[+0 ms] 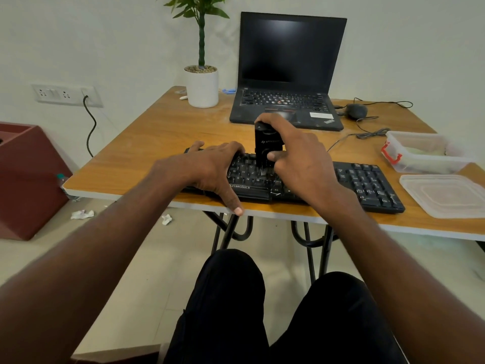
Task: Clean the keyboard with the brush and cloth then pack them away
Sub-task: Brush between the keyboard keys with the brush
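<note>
The keyboard [362,179], a black unit marked ZEBRONICS, lies along the near edge of the wooden worktop [147,143], angled slightly so its right end sits nearer the person.

The right hand [301,158] grips the brush [265,143], a black block-shaped tool held upright. The fingers curl over the top and far side of the body; the thumb presses the near face. The bristles point down and touch the keys in the middle section of the keyboard.

The left hand [212,169] lies on the left end of the keyboard with fingers spread and fairly straight, palm down. The thumb reaches over the front edge of the worktop. This hand holds nothing.

A clear plastic container [420,153] with a red latch stands at the right of the worktop, just beyond the right end of the keyboard. A pale item lies inside it; whether it is the cloth cannot be told. The container lid [446,195] lies flat on the worktop, nearer than the container and apart from it.

Behind the keyboard stands an open black laptop [288,74] with a dark screen. A potted plant [202,85] in a white pot stands to its left. A dark mouse [355,110] with its cable lies to the right of the laptop.
</note>
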Demonstrator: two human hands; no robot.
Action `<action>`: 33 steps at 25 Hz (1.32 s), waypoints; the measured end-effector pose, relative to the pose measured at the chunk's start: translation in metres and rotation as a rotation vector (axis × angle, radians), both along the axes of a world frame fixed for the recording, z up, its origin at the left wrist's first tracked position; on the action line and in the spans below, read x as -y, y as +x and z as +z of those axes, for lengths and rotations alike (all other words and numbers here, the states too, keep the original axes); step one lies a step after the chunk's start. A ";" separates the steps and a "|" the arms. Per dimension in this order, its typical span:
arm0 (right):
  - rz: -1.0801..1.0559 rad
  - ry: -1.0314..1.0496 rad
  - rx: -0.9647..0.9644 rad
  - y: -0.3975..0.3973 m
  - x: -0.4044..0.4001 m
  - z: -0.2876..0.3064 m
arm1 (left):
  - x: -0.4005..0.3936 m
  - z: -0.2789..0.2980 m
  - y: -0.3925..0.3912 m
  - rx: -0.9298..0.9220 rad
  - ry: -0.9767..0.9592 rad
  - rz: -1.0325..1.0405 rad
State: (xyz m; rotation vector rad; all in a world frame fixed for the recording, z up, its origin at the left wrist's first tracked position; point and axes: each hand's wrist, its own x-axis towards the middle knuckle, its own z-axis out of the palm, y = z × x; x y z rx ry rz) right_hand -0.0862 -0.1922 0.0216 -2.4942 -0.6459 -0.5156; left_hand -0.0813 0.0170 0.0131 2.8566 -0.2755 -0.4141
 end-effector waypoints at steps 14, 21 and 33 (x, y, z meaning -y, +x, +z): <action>0.082 0.063 -0.122 0.002 0.015 -0.003 | 0.001 0.003 -0.006 -0.022 0.009 0.001; 0.046 -0.105 -0.107 0.010 0.041 0.015 | 0.002 0.008 -0.006 -0.038 0.008 0.000; 0.042 0.199 0.078 -0.006 0.051 -0.025 | 0.010 0.002 -0.007 -0.012 -0.055 0.024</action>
